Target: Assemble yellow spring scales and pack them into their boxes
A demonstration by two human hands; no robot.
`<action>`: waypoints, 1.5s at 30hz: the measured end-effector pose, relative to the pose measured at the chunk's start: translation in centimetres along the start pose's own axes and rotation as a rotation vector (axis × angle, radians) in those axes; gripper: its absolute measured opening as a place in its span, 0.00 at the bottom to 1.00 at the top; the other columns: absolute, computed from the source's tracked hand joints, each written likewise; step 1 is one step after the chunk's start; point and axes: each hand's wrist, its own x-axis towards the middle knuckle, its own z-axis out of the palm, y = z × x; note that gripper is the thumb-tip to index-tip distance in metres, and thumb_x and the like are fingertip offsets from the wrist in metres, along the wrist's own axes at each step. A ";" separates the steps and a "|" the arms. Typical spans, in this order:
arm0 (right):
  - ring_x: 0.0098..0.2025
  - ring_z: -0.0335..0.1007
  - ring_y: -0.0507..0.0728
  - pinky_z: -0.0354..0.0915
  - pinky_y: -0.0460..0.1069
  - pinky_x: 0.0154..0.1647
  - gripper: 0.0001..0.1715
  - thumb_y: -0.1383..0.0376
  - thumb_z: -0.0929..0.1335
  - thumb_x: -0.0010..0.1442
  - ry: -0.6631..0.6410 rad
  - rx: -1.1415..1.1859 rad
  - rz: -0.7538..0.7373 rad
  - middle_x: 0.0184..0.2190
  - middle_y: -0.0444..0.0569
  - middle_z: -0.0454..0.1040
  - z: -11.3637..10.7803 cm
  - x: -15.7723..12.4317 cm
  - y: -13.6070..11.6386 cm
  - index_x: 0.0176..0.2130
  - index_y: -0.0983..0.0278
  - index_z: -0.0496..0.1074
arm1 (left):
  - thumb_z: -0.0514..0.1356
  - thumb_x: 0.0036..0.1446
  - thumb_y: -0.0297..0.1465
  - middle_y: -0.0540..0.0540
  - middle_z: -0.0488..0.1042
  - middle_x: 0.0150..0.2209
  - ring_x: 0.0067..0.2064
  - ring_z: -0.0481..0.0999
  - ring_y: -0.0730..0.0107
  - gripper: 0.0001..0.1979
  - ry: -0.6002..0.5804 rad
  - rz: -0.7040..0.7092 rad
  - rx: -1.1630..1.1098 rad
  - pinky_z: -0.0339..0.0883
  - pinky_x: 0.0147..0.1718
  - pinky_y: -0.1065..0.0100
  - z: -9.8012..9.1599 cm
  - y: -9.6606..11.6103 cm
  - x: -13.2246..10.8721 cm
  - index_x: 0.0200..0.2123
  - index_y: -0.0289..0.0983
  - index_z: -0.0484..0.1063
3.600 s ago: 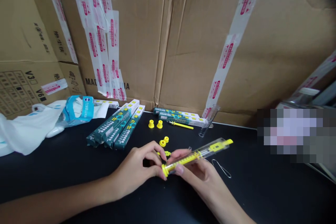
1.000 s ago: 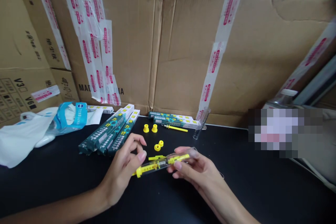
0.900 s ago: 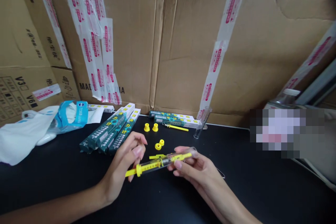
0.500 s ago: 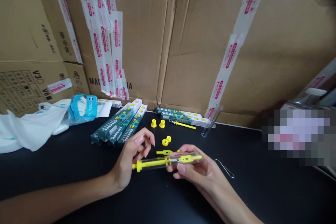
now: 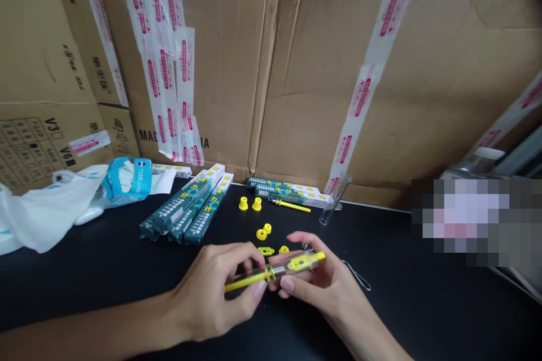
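Observation:
A clear tube [image 5: 279, 272] with a yellow rod, a metal spring part and a flat yellow piece inside spans both hands, tilted up to the right. My left hand [image 5: 224, 287] is closed round its left part, thumb near the middle; the tube's left end is hidden. Fingers and thumb of my right hand [image 5: 322, 282] hold its right part. Just behind the tube lie a flat yellow piece [image 5: 266, 251] and a small yellow ring [image 5: 283, 250]. Two more yellow rings [image 5: 262, 233] lie farther back. A bent metal wire [image 5: 358, 276] is right of my right hand.
Green-and-white boxes [image 5: 190, 203] lie at the back left, others [image 5: 292, 194] by the cardboard wall [image 5: 220, 67]. Near them are yellow caps [image 5: 256, 204], a thin yellow rod [image 5: 292, 206] and an empty clear tube [image 5: 336, 200]. A plastic bag [image 5: 51, 203] lies left.
My left hand has moved right and closed round the tube's left part, covering the yellow end cap. The view has tilted slightly upward.

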 end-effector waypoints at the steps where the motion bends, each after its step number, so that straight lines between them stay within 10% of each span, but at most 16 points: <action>1: 0.31 0.81 0.57 0.75 0.52 0.38 0.32 0.64 0.82 0.43 0.000 0.012 -0.003 0.36 0.47 0.83 0.1 0.0 0.0 0.44 0.60 0.70 | 0.58 0.57 0.32 0.51 0.76 0.27 0.23 0.68 0.72 0.06 -0.019 0.000 0.026 0.60 0.25 0.71 0.0 0.1 0.0 0.37 0.39 0.73; 12: 0.33 0.79 0.53 0.73 0.46 0.37 0.29 0.63 0.83 0.44 0.069 0.022 -0.029 0.35 0.46 0.83 -0.1 -0.1 -0.8 0.43 0.60 0.72 | 0.53 0.63 0.40 0.47 0.78 0.29 0.25 0.74 0.67 0.20 -0.064 0.024 -0.240 0.62 0.24 0.70 0.2 -0.7 -0.4 0.54 0.37 0.69; 23: 0.30 0.78 0.51 0.71 0.44 0.33 0.23 0.64 0.82 0.44 -0.096 0.021 0.014 0.32 0.46 0.84 -0.4 0.0 0.2 0.36 0.62 0.72 | 0.53 0.58 0.45 0.51 0.77 0.22 0.19 0.69 0.67 0.22 0.062 0.178 -0.014 0.60 0.24 0.66 -0.3 -0.9 -1.3 0.49 0.39 0.74; 32: 0.27 0.76 0.50 0.70 0.43 0.31 0.25 0.63 0.83 0.40 -0.059 -0.030 0.042 0.25 0.42 0.81 -0.4 -0.2 -0.3 0.35 0.64 0.73 | 0.57 0.48 0.41 0.52 0.78 0.36 0.20 0.66 0.72 0.27 -0.018 0.194 0.114 0.61 0.27 0.65 0.0 -1.3 -1.5 0.53 0.42 0.67; 45: 0.31 0.80 0.53 0.75 0.46 0.32 0.23 0.65 0.84 0.38 -0.048 -0.077 -0.014 0.38 0.45 0.84 0.4 -1.1 -0.8 0.29 0.62 0.72 | 0.58 0.54 0.37 0.56 0.60 0.22 0.21 0.61 0.74 0.10 0.132 0.049 0.095 0.53 0.22 0.71 0.5 -1.1 -0.6 0.37 0.38 0.71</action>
